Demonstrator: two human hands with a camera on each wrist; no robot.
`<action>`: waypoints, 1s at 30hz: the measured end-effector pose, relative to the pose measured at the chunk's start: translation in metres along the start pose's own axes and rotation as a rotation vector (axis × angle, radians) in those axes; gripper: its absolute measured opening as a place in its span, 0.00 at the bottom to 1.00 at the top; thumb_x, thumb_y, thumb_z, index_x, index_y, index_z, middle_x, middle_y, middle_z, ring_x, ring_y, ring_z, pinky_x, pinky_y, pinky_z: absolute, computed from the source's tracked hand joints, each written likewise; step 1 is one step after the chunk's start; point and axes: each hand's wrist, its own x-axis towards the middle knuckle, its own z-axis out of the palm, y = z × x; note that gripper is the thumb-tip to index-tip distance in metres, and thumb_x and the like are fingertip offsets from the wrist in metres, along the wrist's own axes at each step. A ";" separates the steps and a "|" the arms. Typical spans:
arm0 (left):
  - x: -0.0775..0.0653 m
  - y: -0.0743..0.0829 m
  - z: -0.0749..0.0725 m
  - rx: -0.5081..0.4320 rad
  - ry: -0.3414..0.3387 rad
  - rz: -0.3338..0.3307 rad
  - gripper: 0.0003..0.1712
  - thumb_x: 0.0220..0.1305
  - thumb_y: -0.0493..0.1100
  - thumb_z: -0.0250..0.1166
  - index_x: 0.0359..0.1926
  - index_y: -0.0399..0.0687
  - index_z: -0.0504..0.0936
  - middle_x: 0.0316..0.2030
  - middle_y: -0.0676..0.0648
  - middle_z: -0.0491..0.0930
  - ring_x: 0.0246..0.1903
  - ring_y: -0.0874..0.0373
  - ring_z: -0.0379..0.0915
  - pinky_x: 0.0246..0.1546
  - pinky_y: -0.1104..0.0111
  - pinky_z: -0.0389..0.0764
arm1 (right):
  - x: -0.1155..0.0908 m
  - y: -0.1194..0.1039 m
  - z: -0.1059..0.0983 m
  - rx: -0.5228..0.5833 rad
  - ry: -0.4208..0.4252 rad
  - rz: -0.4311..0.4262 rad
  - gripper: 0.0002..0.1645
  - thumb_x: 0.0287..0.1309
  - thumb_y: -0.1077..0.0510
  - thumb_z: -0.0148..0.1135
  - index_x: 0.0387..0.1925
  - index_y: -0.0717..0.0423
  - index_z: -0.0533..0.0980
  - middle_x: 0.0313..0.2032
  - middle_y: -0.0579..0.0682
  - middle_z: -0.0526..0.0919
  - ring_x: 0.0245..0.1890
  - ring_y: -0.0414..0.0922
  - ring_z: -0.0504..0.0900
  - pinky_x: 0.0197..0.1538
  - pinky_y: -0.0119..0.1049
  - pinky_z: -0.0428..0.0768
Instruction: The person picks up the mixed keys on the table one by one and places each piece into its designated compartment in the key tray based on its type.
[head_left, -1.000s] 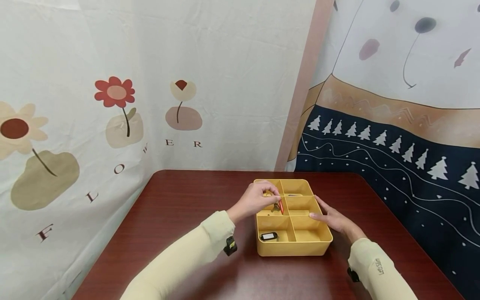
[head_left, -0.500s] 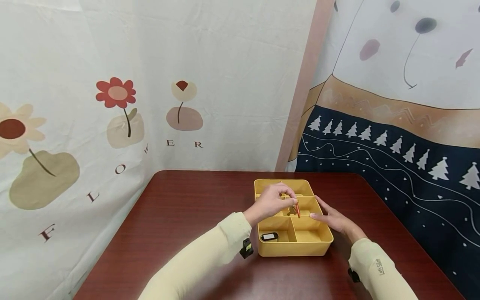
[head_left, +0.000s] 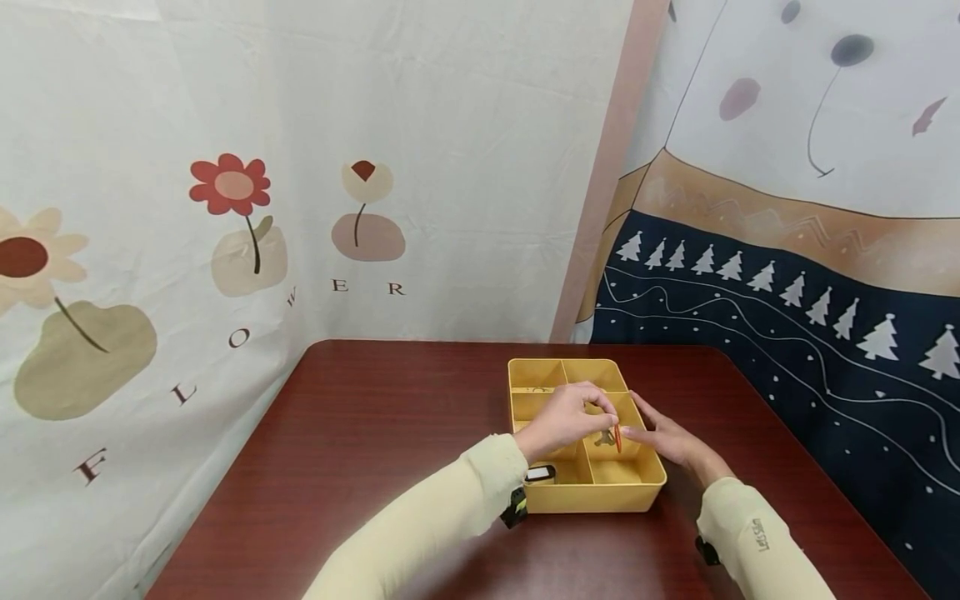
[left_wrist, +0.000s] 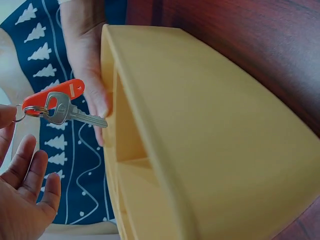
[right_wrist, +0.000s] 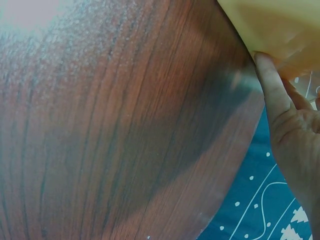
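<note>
My left hand pinches a metal ring carrying a silver key and a red key tag. They hang over the right column of a yellow divided box, around its middle-to-front compartments. In the left wrist view the other fingers are spread below the ring. My right hand grips the box's right wall, the thumb over the rim and the fingers along the outside. A black key tag with a white label lies in the front left compartment, partly covered by the left forearm.
The box stands on a dark red wooden table, near its right side. Small metal things show in the back left compartment. Behind the table hang a white flower-print cloth and a navy tree-print cloth.
My left hand has carried the key with its red tag from the middle left compartment rightward and toward the front, over the right column. The right hand and the box stay put.
</note>
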 end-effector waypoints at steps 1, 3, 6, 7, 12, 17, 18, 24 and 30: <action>0.000 -0.001 0.002 0.012 -0.007 0.001 0.03 0.61 0.40 0.70 0.31 0.51 0.87 0.37 0.61 0.80 0.43 0.67 0.74 0.52 0.67 0.75 | 0.000 0.000 0.000 -0.011 -0.003 -0.010 0.57 0.65 0.42 0.61 0.79 0.48 0.35 0.75 0.69 0.44 0.68 0.65 0.59 0.66 0.63 0.61; -0.001 -0.002 0.006 0.039 -0.020 0.005 0.03 0.62 0.40 0.70 0.30 0.51 0.87 0.36 0.61 0.80 0.42 0.66 0.75 0.52 0.65 0.76 | 0.001 0.000 0.000 -0.035 -0.004 -0.016 0.57 0.66 0.42 0.61 0.79 0.49 0.35 0.75 0.70 0.43 0.69 0.67 0.57 0.66 0.65 0.59; -0.003 -0.005 0.010 0.096 -0.038 0.008 0.04 0.62 0.42 0.71 0.29 0.52 0.88 0.34 0.62 0.80 0.42 0.65 0.75 0.51 0.70 0.74 | 0.003 0.001 0.002 -0.054 -0.009 -0.009 0.57 0.65 0.41 0.61 0.79 0.49 0.36 0.75 0.70 0.42 0.70 0.68 0.52 0.66 0.68 0.55; -0.003 -0.006 0.011 0.115 -0.044 0.012 0.04 0.61 0.42 0.71 0.29 0.52 0.88 0.34 0.62 0.80 0.42 0.65 0.75 0.51 0.72 0.72 | 0.003 0.001 0.002 -0.059 -0.012 -0.006 0.57 0.65 0.41 0.61 0.79 0.48 0.36 0.75 0.70 0.41 0.71 0.69 0.51 0.66 0.68 0.54; -0.003 -0.009 0.014 0.175 -0.062 0.039 0.03 0.62 0.42 0.71 0.33 0.50 0.90 0.34 0.61 0.81 0.43 0.63 0.76 0.49 0.77 0.70 | 0.005 -0.001 0.003 -0.060 -0.017 -0.023 0.56 0.66 0.42 0.60 0.79 0.49 0.36 0.75 0.69 0.41 0.72 0.69 0.46 0.67 0.69 0.50; -0.004 -0.008 0.011 0.171 -0.070 0.025 0.05 0.63 0.44 0.70 0.36 0.51 0.90 0.36 0.61 0.81 0.45 0.63 0.76 0.51 0.75 0.71 | 0.004 -0.001 0.003 -0.060 -0.020 -0.009 0.57 0.66 0.41 0.60 0.79 0.48 0.35 0.75 0.68 0.41 0.72 0.68 0.49 0.66 0.69 0.53; -0.004 -0.008 0.010 0.169 -0.068 0.019 0.04 0.63 0.45 0.70 0.36 0.52 0.90 0.36 0.62 0.81 0.45 0.63 0.75 0.51 0.74 0.71 | 0.003 -0.001 0.003 -0.053 -0.023 -0.004 0.57 0.65 0.40 0.60 0.79 0.47 0.35 0.75 0.68 0.42 0.71 0.68 0.51 0.66 0.68 0.55; -0.007 -0.009 -0.001 0.096 -0.048 -0.032 0.04 0.64 0.43 0.69 0.37 0.50 0.89 0.39 0.59 0.82 0.46 0.59 0.77 0.50 0.71 0.74 | 0.004 -0.002 0.005 -0.021 -0.025 -0.020 0.56 0.66 0.41 0.60 0.79 0.46 0.35 0.75 0.66 0.43 0.70 0.66 0.56 0.66 0.65 0.60; -0.010 -0.016 -0.024 0.136 0.010 -0.055 0.07 0.66 0.45 0.66 0.40 0.50 0.88 0.42 0.56 0.82 0.47 0.58 0.77 0.50 0.69 0.75 | 0.004 0.000 0.004 0.029 -0.042 0.001 0.54 0.68 0.44 0.58 0.79 0.44 0.34 0.76 0.63 0.40 0.72 0.65 0.52 0.67 0.65 0.56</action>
